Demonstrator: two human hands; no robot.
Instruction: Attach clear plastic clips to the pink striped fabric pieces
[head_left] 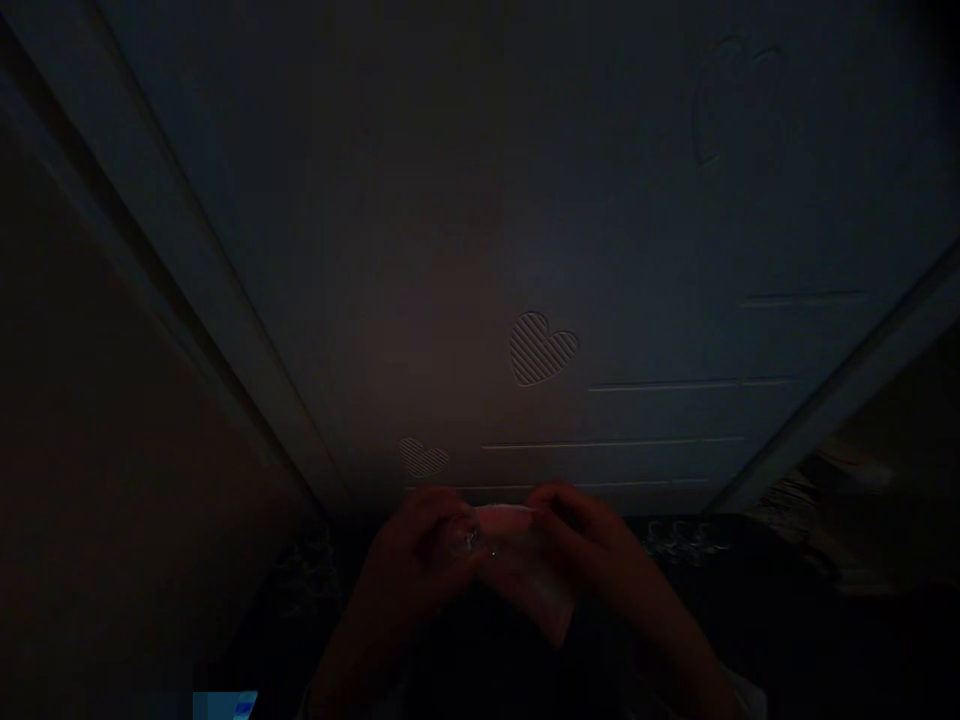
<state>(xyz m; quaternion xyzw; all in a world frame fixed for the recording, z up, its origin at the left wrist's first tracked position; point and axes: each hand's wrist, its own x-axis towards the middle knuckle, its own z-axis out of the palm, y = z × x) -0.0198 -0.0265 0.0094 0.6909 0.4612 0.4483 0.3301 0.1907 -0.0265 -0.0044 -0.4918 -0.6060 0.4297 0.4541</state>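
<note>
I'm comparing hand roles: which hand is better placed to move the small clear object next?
Left, most likely. The left hand has the small clear object at its fingertips, while the right hand is farther from it, at the other side of the pinkish sheet.

A thin pinkish sheet (532, 592) slants between the left hand (427, 540) and right hand (581, 525), one corner lowest. A small, clear, shiny item (465, 537) is in the left hand.
</note>
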